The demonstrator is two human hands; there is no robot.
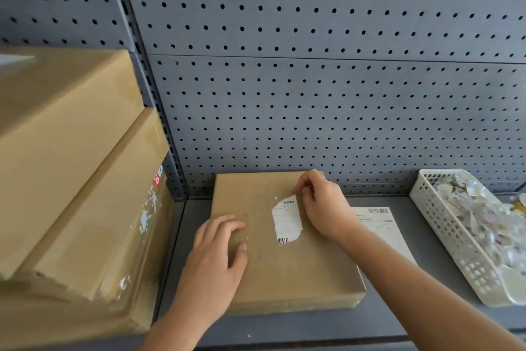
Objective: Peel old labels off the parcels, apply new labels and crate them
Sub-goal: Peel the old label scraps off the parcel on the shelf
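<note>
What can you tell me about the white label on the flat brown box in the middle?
The label is a torn white paper remnant with ragged edges. It carries faint print, dark characters near the top and a small barcode at its lower end. It lies on the top face of the cardboard box, right of centre. The right hand pinches its upper corner; the left hand presses on the box and does not touch it.
</note>
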